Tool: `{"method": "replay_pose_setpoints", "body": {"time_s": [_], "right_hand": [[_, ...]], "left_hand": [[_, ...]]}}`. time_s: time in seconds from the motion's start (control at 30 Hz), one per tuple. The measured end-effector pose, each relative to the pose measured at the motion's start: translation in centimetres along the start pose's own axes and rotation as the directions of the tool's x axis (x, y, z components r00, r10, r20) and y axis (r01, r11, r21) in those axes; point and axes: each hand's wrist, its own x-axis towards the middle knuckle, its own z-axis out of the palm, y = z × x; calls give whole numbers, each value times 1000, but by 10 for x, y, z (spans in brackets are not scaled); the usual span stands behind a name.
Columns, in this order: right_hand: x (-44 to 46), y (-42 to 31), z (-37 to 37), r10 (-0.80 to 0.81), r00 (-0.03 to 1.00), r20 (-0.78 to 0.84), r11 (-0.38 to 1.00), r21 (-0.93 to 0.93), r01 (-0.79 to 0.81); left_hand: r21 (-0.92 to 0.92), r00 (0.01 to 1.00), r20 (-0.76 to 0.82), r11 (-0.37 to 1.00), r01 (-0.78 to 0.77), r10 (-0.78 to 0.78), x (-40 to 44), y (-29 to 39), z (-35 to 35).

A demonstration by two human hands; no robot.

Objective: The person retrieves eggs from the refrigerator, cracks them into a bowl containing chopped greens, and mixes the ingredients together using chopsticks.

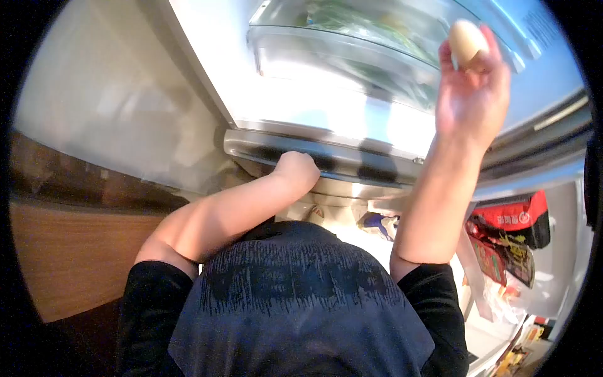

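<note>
A pale egg point(467, 43) is held up in the fingers of my right hand point(472, 88), at the upper right in front of the fridge. My left hand point(298, 171) is closed at the dark recessed edge of the lower drawer front point(251, 143). Its fingers are bent over that edge and mostly hidden. Behind both hands, a clear fridge drawer point(345, 39) contains green vegetables in plastic point(364, 22).
The open fridge door point(562, 239) is on the right, with red and dark packages point(515, 217) in its shelf. A glossy pale panel point(119, 94) and a wooden surface point(81, 257) lie to the left. Below the drawer, part of a foot point(316, 213) shows.
</note>
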Motion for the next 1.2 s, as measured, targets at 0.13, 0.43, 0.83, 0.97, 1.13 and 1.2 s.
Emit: {"method": "replay_pose_setpoints", "body": {"time_s": [0.13,0.43,0.83,0.97,1.13,1.2], "right_hand": [[-50,-14,-31,83,991,-109,989,-116,-95],[-149,-63,-109,274,935,-228,935,-164,-314],[-193,-125,-209,542,827,-151,807,-178,-562],[-206,-137,-230,579,807,-117,776,-223,-590],[-210,-146,-248,608,778,-160,750,-205,-629],[-212,-145,-251,607,776,-172,747,-209,-631]], "left_hand": [[-269,993,72,957,105,-88,-7,3,-13],[-384,958,114,878,285,-261,-4,40,-1],[-428,854,-73,790,440,-515,0,71,5],[-443,800,-134,758,479,-584,10,78,11],[-443,798,-315,823,355,-514,15,59,25],[-445,844,-344,863,238,-410,9,50,18]]}}
